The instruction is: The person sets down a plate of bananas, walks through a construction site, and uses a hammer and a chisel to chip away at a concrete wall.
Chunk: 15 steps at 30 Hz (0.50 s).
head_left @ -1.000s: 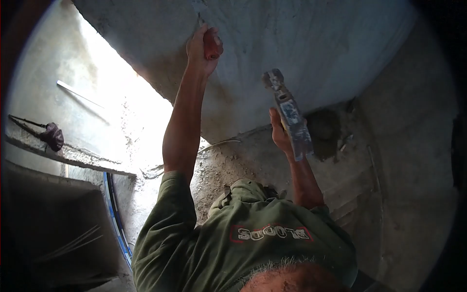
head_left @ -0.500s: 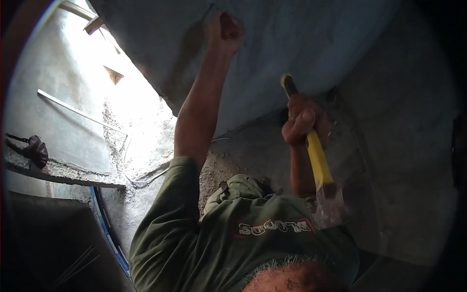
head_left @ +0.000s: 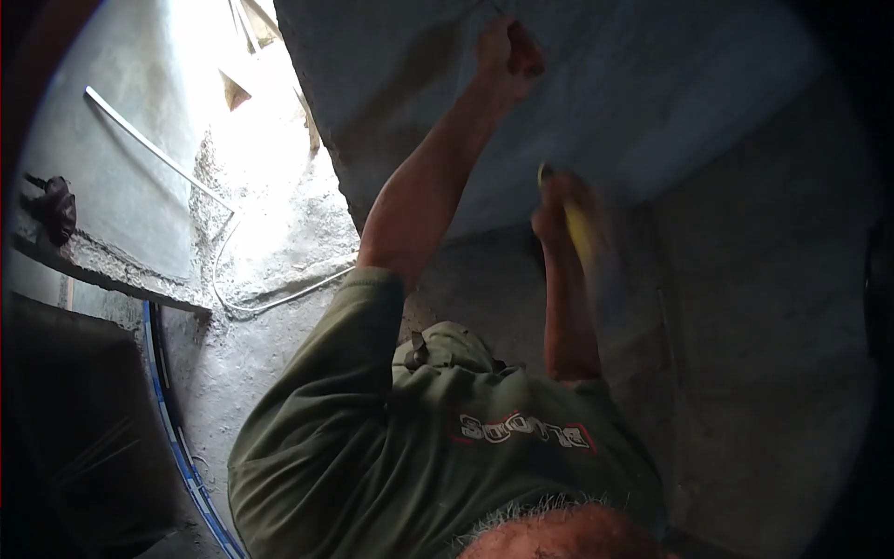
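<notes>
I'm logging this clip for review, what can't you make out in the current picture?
1. Head of the yellow-handled hammer, head view: lost in motion blur beyond the right hand.
2. Tip of the red-handled tool, head view: hidden by the left hand and the top edge.
3. Dark object above the ledge, head view: too small and dim to identify.

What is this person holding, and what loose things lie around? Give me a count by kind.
Hand tools: 2, a red-handled tool in the left hand and a blurred yellow-handled tool in the right hand
Cables: 1, a white cable
Bags: 1, a dark bag
Total: 4
</notes>
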Each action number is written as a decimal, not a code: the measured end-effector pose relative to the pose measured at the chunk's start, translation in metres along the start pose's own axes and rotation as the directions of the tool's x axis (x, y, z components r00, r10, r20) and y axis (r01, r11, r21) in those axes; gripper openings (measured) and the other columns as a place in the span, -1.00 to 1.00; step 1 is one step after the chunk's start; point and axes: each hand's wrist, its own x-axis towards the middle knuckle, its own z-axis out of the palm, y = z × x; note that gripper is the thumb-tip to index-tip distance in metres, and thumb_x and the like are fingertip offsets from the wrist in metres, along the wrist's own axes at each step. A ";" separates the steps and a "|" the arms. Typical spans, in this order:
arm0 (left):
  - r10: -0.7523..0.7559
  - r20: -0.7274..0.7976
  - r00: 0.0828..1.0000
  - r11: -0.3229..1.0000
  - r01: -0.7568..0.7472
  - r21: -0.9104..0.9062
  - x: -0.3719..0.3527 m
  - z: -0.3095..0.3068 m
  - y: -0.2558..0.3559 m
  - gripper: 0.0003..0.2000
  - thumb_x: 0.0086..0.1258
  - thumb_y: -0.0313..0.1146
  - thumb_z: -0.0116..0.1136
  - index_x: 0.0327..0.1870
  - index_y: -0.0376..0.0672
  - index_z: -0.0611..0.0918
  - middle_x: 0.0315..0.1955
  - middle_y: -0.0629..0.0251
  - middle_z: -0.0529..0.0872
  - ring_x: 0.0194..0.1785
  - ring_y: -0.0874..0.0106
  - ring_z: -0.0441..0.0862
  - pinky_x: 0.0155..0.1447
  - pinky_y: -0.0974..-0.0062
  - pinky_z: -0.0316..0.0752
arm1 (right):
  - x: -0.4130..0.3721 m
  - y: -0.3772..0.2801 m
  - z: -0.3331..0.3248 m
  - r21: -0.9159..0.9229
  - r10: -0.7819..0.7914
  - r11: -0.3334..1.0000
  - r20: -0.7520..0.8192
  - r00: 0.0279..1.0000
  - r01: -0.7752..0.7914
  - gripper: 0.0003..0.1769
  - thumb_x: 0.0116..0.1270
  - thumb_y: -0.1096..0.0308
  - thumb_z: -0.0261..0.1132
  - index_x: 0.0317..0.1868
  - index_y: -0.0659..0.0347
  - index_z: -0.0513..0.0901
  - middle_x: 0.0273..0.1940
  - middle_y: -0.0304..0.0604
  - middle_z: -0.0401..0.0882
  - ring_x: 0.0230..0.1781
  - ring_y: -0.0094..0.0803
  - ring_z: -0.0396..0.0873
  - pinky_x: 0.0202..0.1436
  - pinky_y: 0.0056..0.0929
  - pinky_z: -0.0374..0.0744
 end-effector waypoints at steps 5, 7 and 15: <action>0.005 0.106 0.994 1.000 -0.008 0.026 0.009 -0.029 -0.008 -0.71 0.28 -0.24 -0.15 -0.69 -0.07 0.33 -0.85 0.31 0.26 -0.80 0.40 0.19 -0.72 0.44 -0.02 | -0.039 0.018 0.009 0.171 0.481 0.762 0.495 0.724 -0.624 -0.63 0.22 0.26 0.11 -0.08 0.37 0.33 -0.62 -0.14 0.41 -0.69 -0.31 0.41 -0.64 -0.32 0.44; 0.002 0.018 1.000 0.997 -0.003 0.080 0.001 -0.008 -0.001 -0.72 0.28 -0.24 -0.16 -0.67 -0.07 0.33 -0.84 0.31 0.29 -0.81 0.39 0.19 -0.73 0.43 -0.02 | -0.089 0.047 0.025 0.321 0.489 0.747 0.329 0.808 -0.583 -0.68 0.25 0.20 0.11 -0.25 0.35 0.37 -0.53 -0.12 0.44 -0.57 -0.31 0.42 -0.53 -0.30 0.41; 0.110 0.104 0.988 0.921 -0.141 0.363 0.019 -0.026 0.005 -0.74 0.28 -0.19 -0.11 -0.57 -0.12 0.42 -0.77 0.34 0.38 -0.74 0.44 0.35 -0.67 0.48 0.23 | -0.015 0.016 0.017 0.277 0.255 0.892 0.348 0.902 -0.359 -0.81 0.06 0.36 0.29 -0.52 0.27 0.46 -0.71 -0.27 0.42 -0.75 -0.52 0.41 -0.69 -0.40 0.41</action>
